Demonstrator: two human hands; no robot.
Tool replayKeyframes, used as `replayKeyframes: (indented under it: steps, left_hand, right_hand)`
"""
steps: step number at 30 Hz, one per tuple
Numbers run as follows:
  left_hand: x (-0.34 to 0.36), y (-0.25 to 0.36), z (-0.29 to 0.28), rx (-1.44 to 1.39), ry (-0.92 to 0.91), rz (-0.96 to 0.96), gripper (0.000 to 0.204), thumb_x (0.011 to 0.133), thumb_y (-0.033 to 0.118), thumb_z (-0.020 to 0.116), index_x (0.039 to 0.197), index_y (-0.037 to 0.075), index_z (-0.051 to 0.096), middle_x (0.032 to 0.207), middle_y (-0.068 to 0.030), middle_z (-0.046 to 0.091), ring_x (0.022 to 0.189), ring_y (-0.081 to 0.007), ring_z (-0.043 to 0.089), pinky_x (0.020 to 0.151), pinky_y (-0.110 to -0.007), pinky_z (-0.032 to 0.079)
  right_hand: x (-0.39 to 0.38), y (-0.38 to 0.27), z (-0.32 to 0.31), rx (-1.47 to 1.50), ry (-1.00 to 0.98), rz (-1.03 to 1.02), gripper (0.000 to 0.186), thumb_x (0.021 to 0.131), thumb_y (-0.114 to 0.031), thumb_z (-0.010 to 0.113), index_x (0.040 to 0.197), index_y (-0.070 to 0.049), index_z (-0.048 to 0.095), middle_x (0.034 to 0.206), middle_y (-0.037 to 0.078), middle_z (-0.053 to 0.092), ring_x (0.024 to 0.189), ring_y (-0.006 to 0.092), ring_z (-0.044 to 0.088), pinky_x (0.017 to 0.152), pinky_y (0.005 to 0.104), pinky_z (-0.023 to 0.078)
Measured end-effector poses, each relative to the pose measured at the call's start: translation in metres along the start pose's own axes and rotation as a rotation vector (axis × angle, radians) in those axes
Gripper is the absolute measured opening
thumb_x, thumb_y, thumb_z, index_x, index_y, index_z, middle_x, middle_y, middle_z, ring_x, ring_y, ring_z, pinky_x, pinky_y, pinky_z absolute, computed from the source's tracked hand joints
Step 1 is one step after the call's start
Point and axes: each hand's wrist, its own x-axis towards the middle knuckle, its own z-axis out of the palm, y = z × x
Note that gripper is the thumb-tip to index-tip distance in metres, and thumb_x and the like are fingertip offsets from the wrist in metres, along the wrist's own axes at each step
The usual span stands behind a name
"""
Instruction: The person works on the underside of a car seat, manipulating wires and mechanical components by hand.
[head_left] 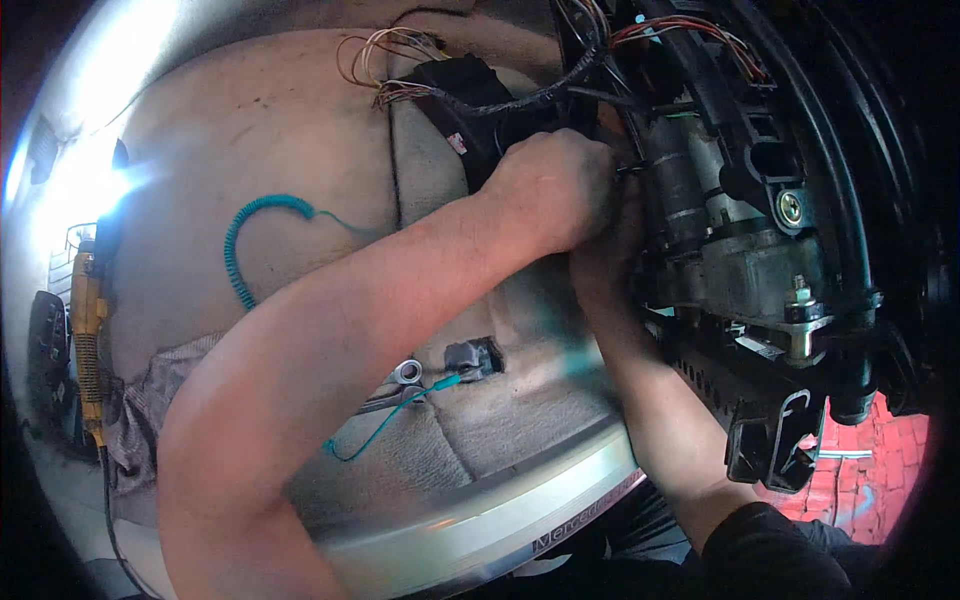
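My left hand (560, 185) is closed in a fist beside the metal and black assembly (715, 260) on the right. What it grips is hidden; a thin dark piece shows near its knuckles. Just below and behind it, in shadow, my right hand (608, 245) reaches in close to the same assembly, its fingers out of sight. Beyond my left hand sits a black box (465, 95) with loose wires (395, 70) at its top. A dark wiring harness (535, 100) runs from there toward the assembly.
Beige carpet (310, 130) covers the car floor, bounded by a metal door sill (470, 530). A teal coiled cord (235, 240) and a ring-ended metal tool (408, 372) lie on it. At left are a yellow corded tool (88, 340) and grey cloth (150, 410); red paving (870, 460) shows outside.
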Motion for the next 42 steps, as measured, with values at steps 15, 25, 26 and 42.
replayKeyframes:
  steps: [15, 25, 26, 42]
  left_hand:
    - [0.001, 0.016, -0.013, -0.075, -0.039, -0.056, 0.024, 0.079, 0.024, 0.058, 0.086, 0.003, 0.068, 0.081, -0.0226, 0.065, 0.080, -0.0404, 0.064, 0.072, -0.046, 0.054]
    - [0.002, 0.017, -0.008, -0.084, -0.092, -0.112, 0.024, 0.078, 0.023, 0.056, 0.084, 0.003, 0.069, 0.083, -0.0245, 0.064, 0.084, -0.0406, 0.063, 0.075, -0.046, 0.053]
    - [0.002, 0.019, -0.010, -0.097, -0.098, -0.116, 0.024, 0.078, 0.023, 0.056, 0.084, 0.003, 0.069, 0.083, -0.0247, 0.064, 0.084, -0.0407, 0.063, 0.075, -0.046, 0.053]
    - [0.010, 0.028, -0.012, -0.155, -0.082, -0.243, 0.024, 0.078, 0.019, 0.060, 0.087, -0.002, 0.067, 0.085, -0.0256, 0.064, 0.088, -0.0400, 0.064, 0.075, -0.044, 0.053]
  right_hand:
    - [-0.011, -0.018, 0.001, -0.518, 0.000, -0.276, 0.029, 0.099, -0.017, 0.043, 0.125, -0.004, 0.045, 0.119, 0.009, 0.053, 0.113, 0.0195, 0.051, 0.098, 0.0350, 0.038]
    - [-0.009, -0.017, 0.000, -0.684, 0.023, -0.226, 0.031, 0.097, -0.019, 0.047, 0.123, -0.001, 0.048, 0.119, 0.015, 0.055, 0.113, 0.0234, 0.052, 0.098, 0.0366, 0.038]
    - [-0.010, -0.020, 0.000, -0.757, 0.026, -0.241, 0.031, 0.097, -0.020, 0.046, 0.121, -0.001, 0.049, 0.117, 0.015, 0.056, 0.113, 0.0243, 0.052, 0.098, 0.0370, 0.038]
    - [-0.020, -0.027, 0.005, -0.622, 0.019, -0.100, 0.049, 0.091, -0.028, 0.054, 0.129, 0.001, 0.041, 0.127, 0.021, 0.048, 0.124, 0.0333, 0.043, 0.103, 0.0425, 0.033]
